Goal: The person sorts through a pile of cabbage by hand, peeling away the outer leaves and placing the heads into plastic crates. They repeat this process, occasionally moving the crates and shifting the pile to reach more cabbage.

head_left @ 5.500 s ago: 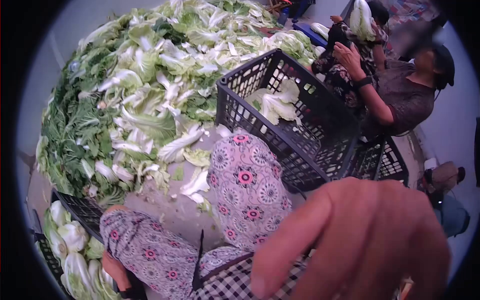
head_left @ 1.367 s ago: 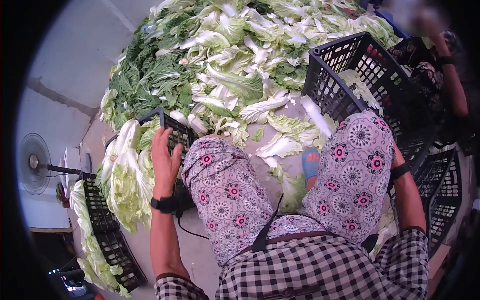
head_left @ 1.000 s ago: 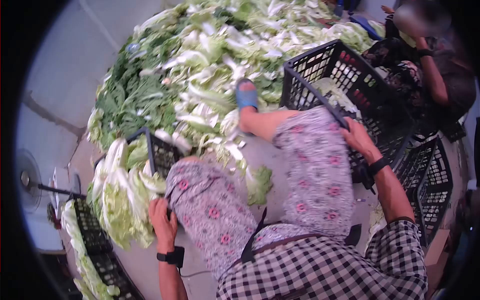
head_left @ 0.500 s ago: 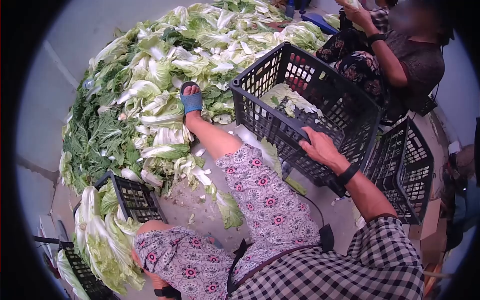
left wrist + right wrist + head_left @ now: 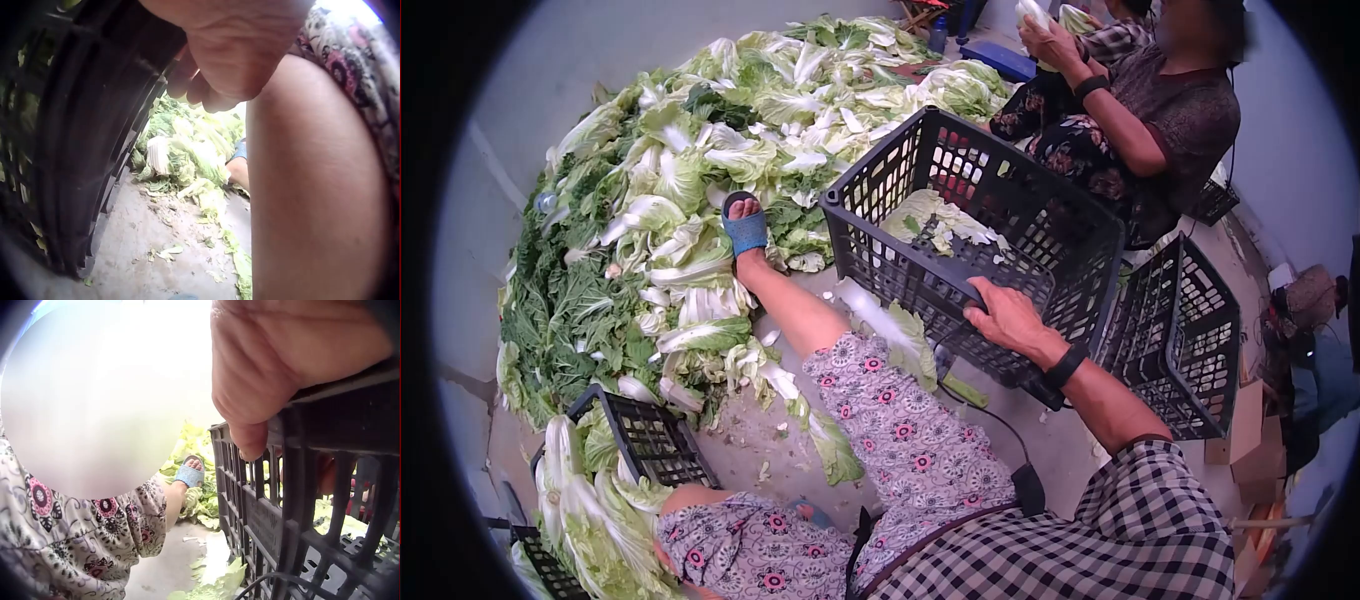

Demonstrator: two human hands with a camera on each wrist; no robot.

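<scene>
My right hand (image 5: 1012,317) grips the near rim of a large black crate (image 5: 890,249), its thumb over the outer side in the right wrist view and other fingers partly visible through the slots. Several pale leaves (image 5: 945,222) lie inside this crate. In the left wrist view my left hand (image 5: 234,53) is bent between a black crate wall (image 5: 81,119) and my bare knee; its fingertips are hidden, so its hold is unclear. My left knee mostly covers that hand in the head view, beside whole cabbages (image 5: 590,515) and a smaller black crate (image 5: 650,440).
A large heap of cabbage leaves (image 5: 670,200) spreads across the back left, with my sandalled foot (image 5: 745,225) on it. More black crates (image 5: 1180,340) stand at the right. Another person (image 5: 1170,120) sits behind the large crate, holding cabbage. A cable (image 5: 1000,415) crosses the floor.
My right foot has moved from the floor onto the leaf heap. My right hand has gone from beside my knee to the large crate's rim. My left hand has dropped behind my left knee.
</scene>
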